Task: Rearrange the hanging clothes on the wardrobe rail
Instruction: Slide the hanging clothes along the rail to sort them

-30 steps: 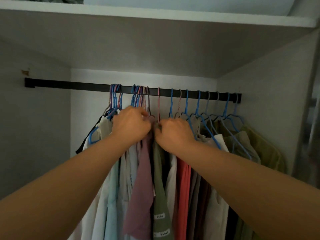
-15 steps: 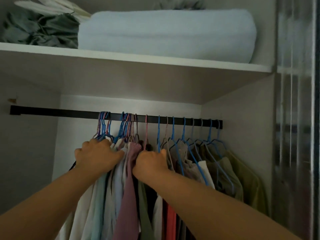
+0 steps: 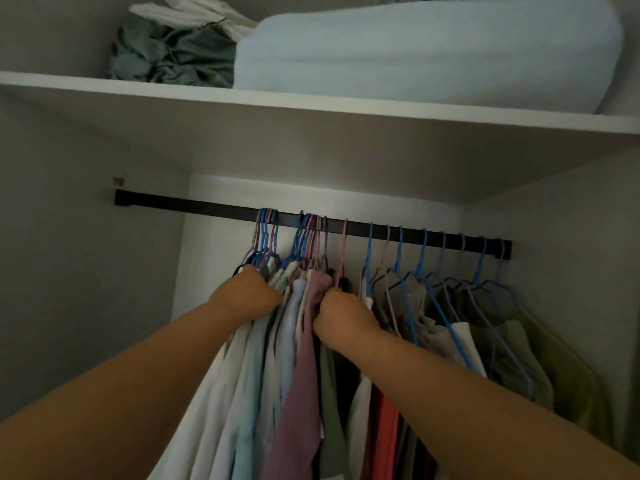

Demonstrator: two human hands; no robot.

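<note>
1. The black rail (image 3: pixel 214 206) runs from 9 o'clock to 3 o'clock under the white shelf (image 3: pixel 311 105); its left stretch is bare, and every hanger sits from the middle rightward
2. Two tight bunches of hooks (image 3: pixel 301 233) crowd together just left of centre, carrying pale shirts (image 3: pixel 242 375) and a mauve garment (image 3: pixel 304 358); that part looks already gathered
3. The left hand (image 3: pixel 247 295) is curled into the tops of the pale shirts at about 10 o'clock of the mauve garment; what its fingers close on is hidden by the cloth
4. The right hand (image 3: pixel 343 315) is fisted round fabric just below a lone pink hanger (image 3: pixel 343 251), touching the mauve garment's right edge
5. Toward 3 o'clock, blue hangers (image 3: pixel 422 258) with grey and olive clothes (image 3: pixel 512 348) hang spaced apart; these seem not yet dealt with, so the job appears roughly midway
6. A folded blue blanket (image 3: pixel 415 53) and a green bundle (image 3: pixel 166 53) rest on the shelf at 12 o'clock
</note>
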